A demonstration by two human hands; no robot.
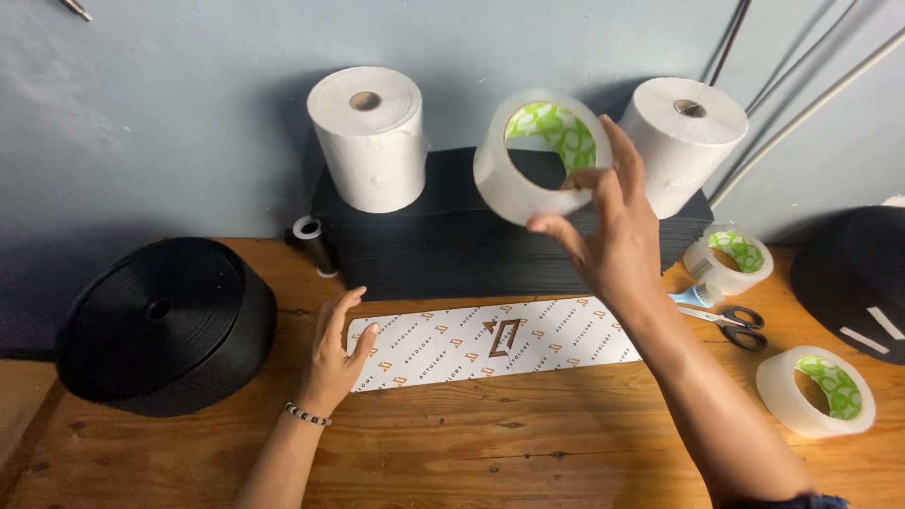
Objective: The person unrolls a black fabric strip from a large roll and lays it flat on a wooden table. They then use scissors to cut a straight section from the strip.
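1 head-worn view looks down and forward, close over the wooden table, facing the grey wall behind it.

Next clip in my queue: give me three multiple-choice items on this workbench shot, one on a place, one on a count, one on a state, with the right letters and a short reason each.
1. Where does the left hand rest?
A. on the black strap coil
B. at the end of the printed white strip
C. on the scissors

2. How many clear tape rolls show?
A. one
B. two
C. three

3. What state is the tape roll by the right hand in?
A. lifted off the table
B. flat on the wood
C. hanging from a hook

Answers: 1 B, fingers touch the strip's left end. 2 C, one raised, two on the table at right. 3 A, fingers grip it in the air.
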